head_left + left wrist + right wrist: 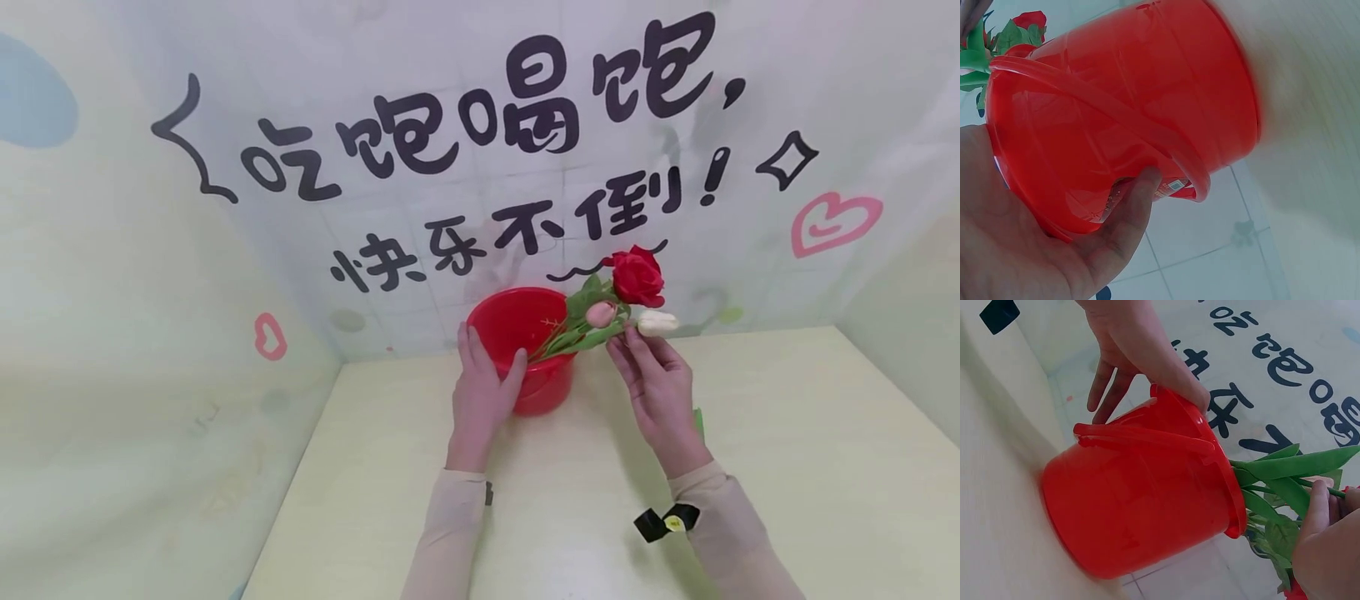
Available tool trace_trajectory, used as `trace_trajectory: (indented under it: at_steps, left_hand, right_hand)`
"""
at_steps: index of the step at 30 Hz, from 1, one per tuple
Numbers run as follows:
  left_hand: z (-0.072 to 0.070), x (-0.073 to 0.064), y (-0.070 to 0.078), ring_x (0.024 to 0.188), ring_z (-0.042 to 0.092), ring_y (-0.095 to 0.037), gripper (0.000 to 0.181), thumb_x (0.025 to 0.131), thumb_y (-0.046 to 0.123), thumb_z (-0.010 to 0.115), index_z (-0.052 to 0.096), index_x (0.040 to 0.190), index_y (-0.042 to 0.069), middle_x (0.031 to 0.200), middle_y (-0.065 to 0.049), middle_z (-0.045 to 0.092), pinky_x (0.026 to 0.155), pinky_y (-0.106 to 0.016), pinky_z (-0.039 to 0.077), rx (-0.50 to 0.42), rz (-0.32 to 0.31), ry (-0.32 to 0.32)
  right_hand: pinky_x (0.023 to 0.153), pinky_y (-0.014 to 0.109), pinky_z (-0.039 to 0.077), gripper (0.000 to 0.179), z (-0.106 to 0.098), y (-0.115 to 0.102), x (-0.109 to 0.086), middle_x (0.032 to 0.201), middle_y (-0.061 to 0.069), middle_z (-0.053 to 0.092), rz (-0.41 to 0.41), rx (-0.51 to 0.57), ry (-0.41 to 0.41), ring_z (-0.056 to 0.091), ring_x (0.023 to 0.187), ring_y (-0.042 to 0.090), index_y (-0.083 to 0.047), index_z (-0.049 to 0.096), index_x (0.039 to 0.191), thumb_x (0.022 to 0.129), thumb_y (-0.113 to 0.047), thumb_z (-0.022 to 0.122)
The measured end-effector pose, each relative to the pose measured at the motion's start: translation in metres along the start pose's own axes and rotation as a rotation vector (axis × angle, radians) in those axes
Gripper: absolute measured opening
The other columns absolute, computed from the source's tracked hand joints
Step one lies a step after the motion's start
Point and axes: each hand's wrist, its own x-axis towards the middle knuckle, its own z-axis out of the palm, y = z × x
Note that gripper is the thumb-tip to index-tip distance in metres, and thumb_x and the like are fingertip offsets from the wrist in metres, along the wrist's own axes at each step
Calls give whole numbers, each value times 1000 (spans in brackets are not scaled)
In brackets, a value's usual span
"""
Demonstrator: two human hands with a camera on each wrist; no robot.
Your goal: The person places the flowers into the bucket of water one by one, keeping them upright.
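Observation:
A red plastic bucket (542, 392) stands upright on the table near the back wall, its handle (1110, 106) hanging down its side. My left hand (480, 387) grips the bucket's left and front rim. A red rose (637, 277) and a pink tulip (600, 314) lean out over the right rim, their stems inside the bucket. With thumb and fingertips, my right hand (660, 387) pinches the stem of a white tulip (658, 323) just below its bloom. Green leaves (1297, 464) spread between the rim and the right hand. The stems' lower ends are hidden in the bucket.
The pale table (375, 467) meets a printed wall cloth (405, 67) behind the bucket. Another cloth hangs along the left side. A small green thing (699, 423) shows partly behind the right wrist. A black wrist strap (667, 522) is on the right sleeve.

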Motion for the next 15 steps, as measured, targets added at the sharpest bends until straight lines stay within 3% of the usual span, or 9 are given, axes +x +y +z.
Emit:
trace_trajectory:
  at_steps: [8, 15]
  left_hand:
    - [-1, -1, 1, 107, 70, -35, 109, 93, 52, 74, 9, 169, 9, 169, -12, 25, 89, -50, 63, -3, 0, 3]
    - [0, -1, 1, 107, 70, -34, 109, 93, 52, 74, 10, 169, 9, 169, -12, 25, 89, -49, 63, 8, 1, 2]
  right_hand:
    - [97, 33, 57, 19, -1, 8, 4, 111, 6, 75, 60, 6, -16, 76, 99, 19, -9, 77, 116, 103, -4, 64]
    - [99, 32, 56, 20, -3, 11, 3, 115, 4, 73, 106, -28, -5, 75, 102, 17, -11, 73, 121, 103, -8, 65]
